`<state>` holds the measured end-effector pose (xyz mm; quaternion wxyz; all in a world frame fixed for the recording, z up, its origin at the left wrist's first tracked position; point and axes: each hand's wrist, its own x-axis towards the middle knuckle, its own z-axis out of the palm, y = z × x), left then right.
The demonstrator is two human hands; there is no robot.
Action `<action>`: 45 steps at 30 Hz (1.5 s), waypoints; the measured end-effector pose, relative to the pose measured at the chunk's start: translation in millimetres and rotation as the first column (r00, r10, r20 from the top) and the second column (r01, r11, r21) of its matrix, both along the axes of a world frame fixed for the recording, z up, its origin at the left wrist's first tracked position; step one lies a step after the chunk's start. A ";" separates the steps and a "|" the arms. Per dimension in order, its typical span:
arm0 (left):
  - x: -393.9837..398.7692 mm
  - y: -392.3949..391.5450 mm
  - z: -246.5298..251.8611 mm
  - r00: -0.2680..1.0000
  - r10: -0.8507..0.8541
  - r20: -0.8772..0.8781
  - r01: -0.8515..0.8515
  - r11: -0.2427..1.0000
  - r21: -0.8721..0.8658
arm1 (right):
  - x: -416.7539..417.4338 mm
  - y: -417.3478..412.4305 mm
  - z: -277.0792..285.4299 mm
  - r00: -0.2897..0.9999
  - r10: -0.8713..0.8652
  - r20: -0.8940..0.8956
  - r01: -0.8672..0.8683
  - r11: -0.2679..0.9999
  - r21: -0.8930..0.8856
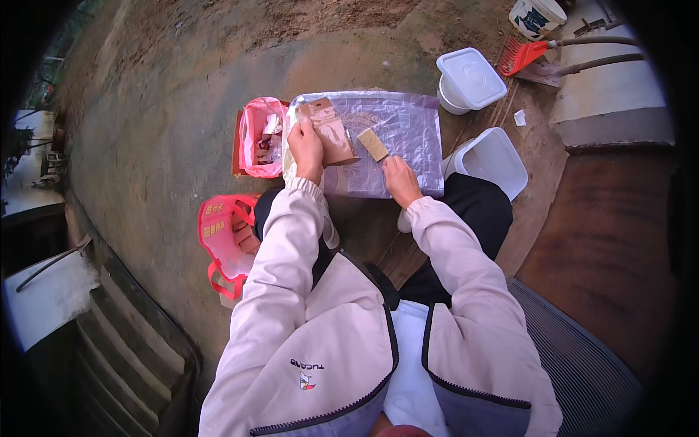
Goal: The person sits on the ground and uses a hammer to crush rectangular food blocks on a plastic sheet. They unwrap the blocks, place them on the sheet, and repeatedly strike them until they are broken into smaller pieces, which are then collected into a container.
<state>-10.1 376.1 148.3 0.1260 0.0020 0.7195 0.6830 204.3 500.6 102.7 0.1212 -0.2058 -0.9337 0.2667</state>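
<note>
A low table under a crinkled plastic cover [420, 142] stands before me. My left hand [307, 147] grips the left edge of a brown cardboard piece [334, 134], which seems to have a clear plastic film over it, at the table's left side. Just right of the cardboard, a small tan rectangular block [373, 144] lies tilted on the cover. The fingertips of my right hand [401, 177] are at the block's lower right corner; whether they pinch it is hard to tell.
A box lined with a pink bag [248, 158] holds scraps left of the table. Below it is a red bag [214, 229] with small brown boxes. A lidded white tub [472, 79] and a white container [499, 164] stand right. A red rake [525, 56] lies farther off.
</note>
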 end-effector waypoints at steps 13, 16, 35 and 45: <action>-0.8 -2.8 15.7 0.999 0.014 0.046 -0.020 0.992 0.123 | -3.0 -8.6 2.9 0.996 0.058 -0.068 -0.068 0.986 -0.155; -0.5 -1.6 22.8 0.997 0.008 0.083 -0.020 0.989 0.147 | -7.3 -8.7 0.1 0.996 0.087 -0.020 -0.088 0.994 -0.061; -4.2 -5.4 -11.7 0.989 -0.087 0.122 0.072 0.990 0.122 | 20.2 53.1 126.2 0.944 -0.291 -0.155 0.196 0.874 -0.444; 4.5 1.2 5.5 0.961 -0.195 0.195 0.167 0.974 0.151 | 191.1 230.9 89.5 0.708 -0.686 0.169 0.701 0.652 -0.288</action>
